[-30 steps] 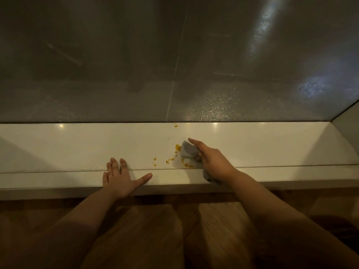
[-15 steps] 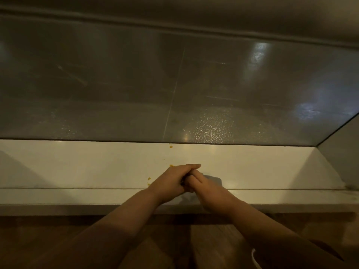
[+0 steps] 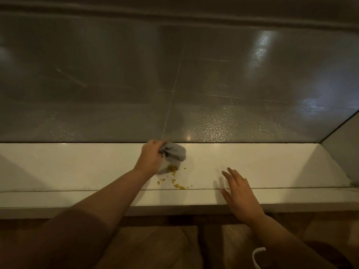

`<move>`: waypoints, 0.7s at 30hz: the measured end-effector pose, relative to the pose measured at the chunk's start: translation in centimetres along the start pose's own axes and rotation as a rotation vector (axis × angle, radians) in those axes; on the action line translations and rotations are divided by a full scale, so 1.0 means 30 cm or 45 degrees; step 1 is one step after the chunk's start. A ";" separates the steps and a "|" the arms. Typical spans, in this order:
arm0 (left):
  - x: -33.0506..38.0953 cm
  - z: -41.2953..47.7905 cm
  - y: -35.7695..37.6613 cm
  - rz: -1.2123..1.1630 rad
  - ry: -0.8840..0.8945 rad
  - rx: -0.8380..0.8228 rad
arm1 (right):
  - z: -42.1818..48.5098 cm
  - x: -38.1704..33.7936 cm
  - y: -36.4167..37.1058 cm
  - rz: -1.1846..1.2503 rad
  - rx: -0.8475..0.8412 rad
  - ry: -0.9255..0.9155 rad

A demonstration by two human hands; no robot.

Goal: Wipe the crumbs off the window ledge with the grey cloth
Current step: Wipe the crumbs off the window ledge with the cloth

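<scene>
1. The window pane fills the upper half of the view, dark and frosted-looking, with a thin vertical line running down its middle and pale reflections on the right.
2. The window ledge runs white across the whole width below the glass. A fine seam runs along it near the front, and it meets a side wall at the far right.
3. The wooden floor shows below the ledge's front edge, between the two forearms.
4. The left hand reaches to the back of the ledge, close to the glass, with its fingers curled tightly round a bunch of fabric.
5. The right hand is over the front part of the ledge, well apart from the left. Its fingers are straight and slightly spread, holding nothing (it is motion-blurred, so whether it touches the surface cannot be told).
6. The grey cloth is bunched into a rounded wad in the left hand's grip. It bulges out to the right of the fist, and its lower edge lies down on the ledge.
7. The crumbs are yellow-orange. A small heap lies against the cloth's lower edge, and looser bits trail from it toward the seam, between the two hands.
</scene>
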State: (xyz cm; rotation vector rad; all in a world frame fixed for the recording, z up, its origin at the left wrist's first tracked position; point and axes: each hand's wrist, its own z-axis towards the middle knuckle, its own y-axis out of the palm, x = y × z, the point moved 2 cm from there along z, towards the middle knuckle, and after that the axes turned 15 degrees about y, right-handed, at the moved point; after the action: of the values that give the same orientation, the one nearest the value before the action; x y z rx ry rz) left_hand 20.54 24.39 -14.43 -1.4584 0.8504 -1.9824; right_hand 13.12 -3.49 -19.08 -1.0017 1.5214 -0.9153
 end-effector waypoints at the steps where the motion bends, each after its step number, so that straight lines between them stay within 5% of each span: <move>1: -0.028 0.016 -0.013 0.020 -0.051 0.040 | -0.005 0.031 0.020 -0.030 -0.072 0.075; 8: -0.107 0.107 0.008 0.042 -0.197 0.167 | -0.004 0.077 0.097 -0.188 -0.317 0.272; 15: -0.164 0.108 0.115 0.293 -0.177 -0.042 | 0.010 0.081 0.099 -0.221 -0.365 0.299; 21: -0.147 0.113 0.119 0.661 0.272 -0.093 | 0.000 0.071 0.089 -0.195 -0.380 0.304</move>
State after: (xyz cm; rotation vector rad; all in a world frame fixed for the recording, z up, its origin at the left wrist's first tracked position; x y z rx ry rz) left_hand 25.20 24.66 -19.12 -0.9402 1.2578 -1.7343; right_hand 12.56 -4.52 -22.29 -1.2724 1.8398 -0.9594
